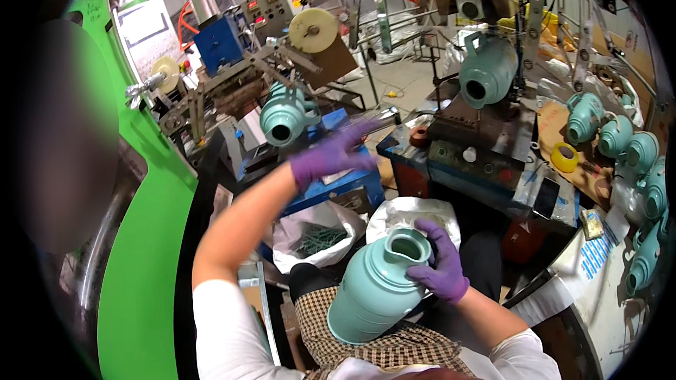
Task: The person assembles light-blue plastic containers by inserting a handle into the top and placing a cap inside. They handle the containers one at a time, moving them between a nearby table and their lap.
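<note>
In my lap, on a brown checked apron, a teal plastic jug body (377, 285) leans with its spouted mouth up. My right hand (443, 267), in a purple glove, is closed on its rim and neck. My left hand (334, 155), also purple-gloved, is raised and smeared by motion, its fingers stretched out with nothing seen in them. Close behind it, a second teal jug (282, 119) is mounted on the left machine, its dark round opening facing me. Another teal jug (489, 70) sits on the right machine.
Several teal jugs (644, 151) line the right-hand bench, near a yellow tape roll (565, 157) and a phone (546, 198). Before me stand a white sack with green scraps (320, 239) and another white sack (415, 211). A green machine frame (148, 260) rises on my left.
</note>
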Demonstrator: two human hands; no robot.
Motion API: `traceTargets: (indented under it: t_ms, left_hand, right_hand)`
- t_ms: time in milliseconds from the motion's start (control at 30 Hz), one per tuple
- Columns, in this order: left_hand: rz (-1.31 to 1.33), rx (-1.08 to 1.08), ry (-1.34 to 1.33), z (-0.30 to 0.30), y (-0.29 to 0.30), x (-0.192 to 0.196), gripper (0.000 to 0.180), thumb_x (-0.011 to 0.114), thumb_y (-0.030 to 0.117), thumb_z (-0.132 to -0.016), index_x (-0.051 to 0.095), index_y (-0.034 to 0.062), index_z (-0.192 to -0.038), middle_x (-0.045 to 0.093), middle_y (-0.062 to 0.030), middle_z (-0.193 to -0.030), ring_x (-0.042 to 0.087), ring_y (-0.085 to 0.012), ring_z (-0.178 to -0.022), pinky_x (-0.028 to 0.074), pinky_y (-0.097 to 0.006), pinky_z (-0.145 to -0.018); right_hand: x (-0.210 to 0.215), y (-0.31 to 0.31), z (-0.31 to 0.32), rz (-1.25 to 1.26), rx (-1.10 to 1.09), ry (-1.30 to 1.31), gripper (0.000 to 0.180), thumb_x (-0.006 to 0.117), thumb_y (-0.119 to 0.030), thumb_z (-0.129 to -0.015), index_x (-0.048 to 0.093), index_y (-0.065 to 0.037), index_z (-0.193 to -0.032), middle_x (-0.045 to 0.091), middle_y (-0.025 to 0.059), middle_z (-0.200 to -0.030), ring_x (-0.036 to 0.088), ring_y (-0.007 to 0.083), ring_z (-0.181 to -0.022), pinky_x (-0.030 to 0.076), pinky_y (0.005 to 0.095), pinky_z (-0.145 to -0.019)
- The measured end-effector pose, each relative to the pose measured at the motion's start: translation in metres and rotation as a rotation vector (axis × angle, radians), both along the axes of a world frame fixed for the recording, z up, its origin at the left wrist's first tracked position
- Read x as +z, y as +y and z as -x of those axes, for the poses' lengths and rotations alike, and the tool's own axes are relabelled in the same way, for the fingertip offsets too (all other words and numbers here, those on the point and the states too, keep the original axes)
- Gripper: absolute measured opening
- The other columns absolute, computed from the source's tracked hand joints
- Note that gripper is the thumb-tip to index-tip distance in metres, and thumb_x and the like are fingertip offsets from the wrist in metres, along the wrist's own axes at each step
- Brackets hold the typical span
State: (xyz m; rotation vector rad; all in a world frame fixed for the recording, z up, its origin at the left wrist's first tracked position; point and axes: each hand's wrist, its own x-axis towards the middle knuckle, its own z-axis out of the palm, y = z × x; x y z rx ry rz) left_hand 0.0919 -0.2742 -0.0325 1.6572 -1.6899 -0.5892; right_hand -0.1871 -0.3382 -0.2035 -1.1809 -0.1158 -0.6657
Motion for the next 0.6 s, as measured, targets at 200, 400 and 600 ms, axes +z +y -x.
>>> traceTargets:
  t_ms: [200, 400, 600]
  left_hand:
    - [-0.115, -0.409, -0.609, 0.116, 0.056, 0.015, 0.071, 0.072, 0.041, -0.090, 0.044, 0.0154, -0.150, 0.032, -0.0206, -0.156, 0.048, -0.0372, -0.132, 0.044, -0.043, -0.105]
    - [-0.350, 0.187, -0.148, 0.061, 0.147, 0.023, 0.059, 0.079, 0.035, -0.086, 0.057, 0.0065, -0.132, 0.060, -0.0107, -0.128, 0.060, -0.0231, -0.116, 0.047, -0.036, -0.102]
    - [0.074, 0.735, 0.411, 0.021, 0.237, -0.060, 0.038, 0.073, 0.026, -0.091, 0.060, 0.0061, -0.121, 0.063, -0.0042, -0.105, 0.061, -0.0111, -0.093, 0.050, -0.021, -0.072]
  right_hand:
    - [0.041, -0.034, -0.016, 0.279, 0.024, 0.041, 0.077, 0.077, -0.008, -0.079, 0.041, -0.003, -0.147, 0.060, 0.0038, -0.113, 0.058, 0.0117, -0.104, 0.047, 0.0279, -0.094]
    - [0.079, -0.170, -0.040, 0.960, -1.203, 0.206, 0.064, 0.069, -0.030, -0.090, 0.045, -0.014, -0.147, 0.068, 0.0181, -0.103, 0.068, 0.0333, -0.089, 0.054, 0.0425, -0.074]
    - [0.119, -0.284, -0.101, 1.103, -1.310, 0.817, 0.071, 0.066, -0.032, -0.089, 0.035, -0.016, -0.151, 0.071, 0.0218, -0.100, 0.069, 0.0409, -0.091, 0.054, 0.0516, -0.079]
